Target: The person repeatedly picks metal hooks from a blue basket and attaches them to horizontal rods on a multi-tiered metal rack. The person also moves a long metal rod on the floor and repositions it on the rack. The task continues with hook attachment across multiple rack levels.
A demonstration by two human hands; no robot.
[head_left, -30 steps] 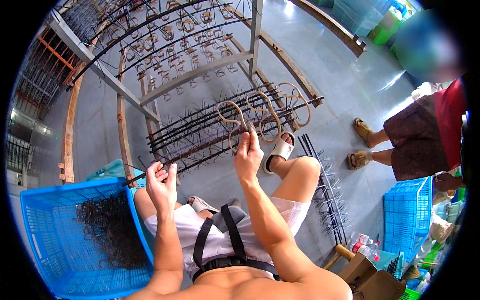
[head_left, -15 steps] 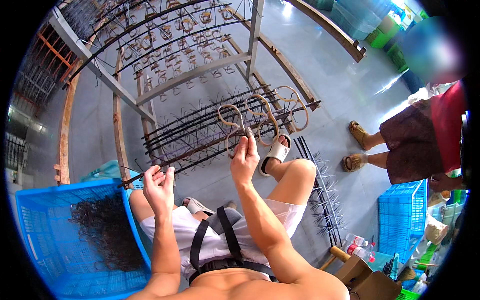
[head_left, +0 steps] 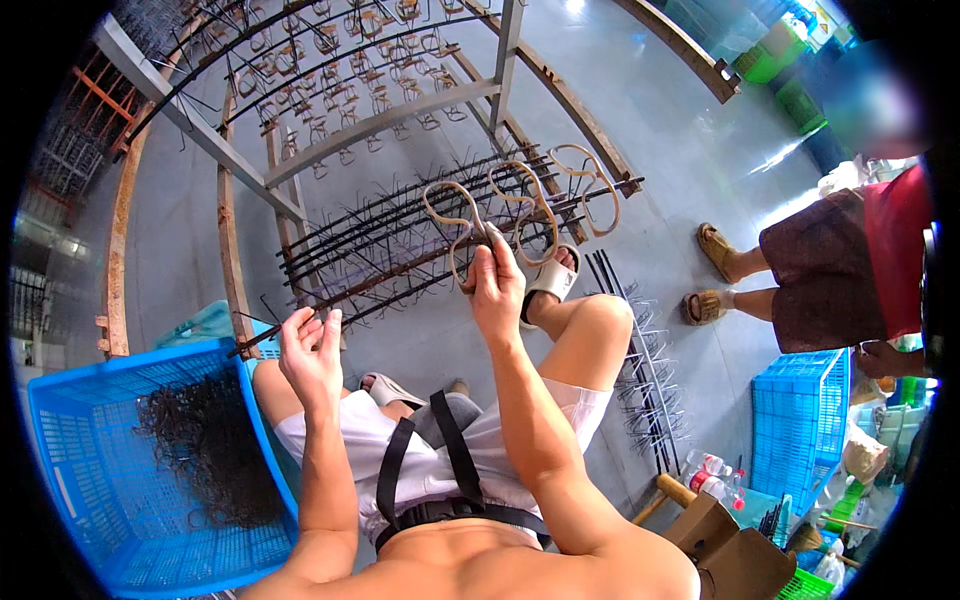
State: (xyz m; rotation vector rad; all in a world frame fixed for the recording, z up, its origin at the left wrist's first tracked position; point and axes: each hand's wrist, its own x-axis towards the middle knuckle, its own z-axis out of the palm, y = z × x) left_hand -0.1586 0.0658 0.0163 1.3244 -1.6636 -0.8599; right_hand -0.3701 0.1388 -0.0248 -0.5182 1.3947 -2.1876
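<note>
My right hand (head_left: 496, 288) pinches a tan, curvy loop frame (head_left: 451, 185) by its middle, at a long dark rod (head_left: 400, 272). Two similar pieces, a middle loop frame (head_left: 555, 235) and a far loop frame (head_left: 618, 210), stand along the rod's right part. My left hand (head_left: 311, 355) is at the rod's left end, fingers curled and thumb raised beside them. Whatever lies between those fingertips is too small to make out. Below and left of it, a blue plastic crate (head_left: 85, 465) holds a heap of dark wire hooks (head_left: 215, 450).
Hooked black rods (head_left: 365, 235) lie ahead of my knees. Behind them stands a metal rack (head_left: 390, 130) with hanging loop pieces. More hooked rods (head_left: 640, 350) lie right of my leg. Another person (head_left: 815, 270) stands at the right, near a blue crate (head_left: 795, 420) and a cardboard box (head_left: 735, 550).
The whole view has shifted slightly. Both hands keep about the same places along the rod, the right one still pinching the loop frame. The other person's feet stay in place.
</note>
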